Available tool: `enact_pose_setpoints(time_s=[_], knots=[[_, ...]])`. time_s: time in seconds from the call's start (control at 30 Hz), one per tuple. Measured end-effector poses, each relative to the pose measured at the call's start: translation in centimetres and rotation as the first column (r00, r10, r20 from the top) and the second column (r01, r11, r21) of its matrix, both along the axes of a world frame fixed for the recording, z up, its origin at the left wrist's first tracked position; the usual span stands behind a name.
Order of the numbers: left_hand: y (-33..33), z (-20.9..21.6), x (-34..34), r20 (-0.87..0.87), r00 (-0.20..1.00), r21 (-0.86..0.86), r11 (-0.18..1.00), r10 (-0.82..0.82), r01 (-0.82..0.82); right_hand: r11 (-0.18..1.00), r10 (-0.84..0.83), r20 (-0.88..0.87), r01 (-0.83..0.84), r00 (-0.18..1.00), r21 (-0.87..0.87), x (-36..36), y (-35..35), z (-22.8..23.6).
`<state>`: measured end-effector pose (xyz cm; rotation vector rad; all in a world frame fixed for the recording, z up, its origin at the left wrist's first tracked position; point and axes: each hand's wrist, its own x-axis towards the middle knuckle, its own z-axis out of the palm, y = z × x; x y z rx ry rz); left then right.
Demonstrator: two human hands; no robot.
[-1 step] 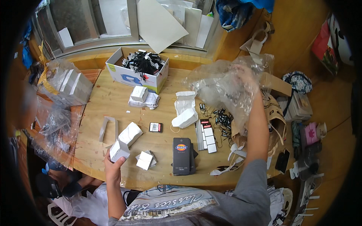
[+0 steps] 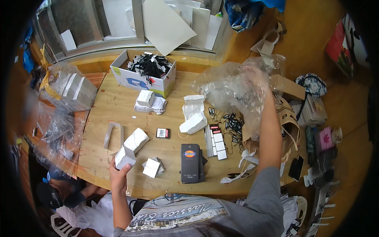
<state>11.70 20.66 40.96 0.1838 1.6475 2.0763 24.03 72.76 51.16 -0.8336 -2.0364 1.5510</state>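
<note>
My left hand (image 2: pixel 118 173) is closed around a block of white cards (image 2: pixel 125 156) near the table's front edge, thumb on its near side. A paper-wrapped white bundle (image 2: pixel 136 140) lies just beyond it. Right of that hand rests a small pile of white cards (image 2: pixel 151 168). My right arm stretches to the far right, where my right hand (image 2: pixel 256 77) is in or behind a crumpled clear plastic bag (image 2: pixel 225 89). Its fingers are blurred and partly covered by the film, so their grip is unclear. Dark printed tags (image 2: pixel 190 164) are stacked at the front middle.
An open carton (image 2: pixel 162 85) of black-corded tags stands at the back. Black cords (image 2: pixel 233 126) and white label strips (image 2: pixel 218 145) lie right of centre. A paper bag (image 2: pixel 290 118) stands at the right edge; bagged white blocks (image 2: pixel 75 91) sit left. A person (image 2: pixel 67 189) is at lower left.
</note>
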Motion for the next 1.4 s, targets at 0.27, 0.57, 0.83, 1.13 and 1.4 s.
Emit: enact_pose_setpoints(time_s=[0.27,0.57,0.83,1.13,1.4], knots=[[-1.0,-0.7,-0.2,0.42,0.887,0.438,0.899,-0.191,-0.014,0.838,-0.058,-0.027,0.064,0.998,0.541,1.5,-4.5,4.2],[1.0,1.9,0.7,0.477,0.708,0.697,0.715,-0.521,0.056,0.62,-0.233,-0.377,0.436,0.896,0.652,6.6,-16.4,8.3],[1.1,2.4,1.0,0.43,0.866,0.456,0.889,-0.256,0.036,0.632,-0.241,-0.543,0.555,0.804,0.541,8.7,-19.8,7.9],[-1.7,-3.7,1.5,-0.378,0.907,-0.256,0.921,0.183,-0.293,0.744,-0.234,0.242,0.014,0.942,0.668,6.6,-7.9,4.6],[-1.3,-6.9,1.2,-0.639,0.735,-0.637,0.692,-0.228,-0.339,0.641,0.066,0.233,-0.22,0.97,0.735,-1.3,-2.4,-5.5]])
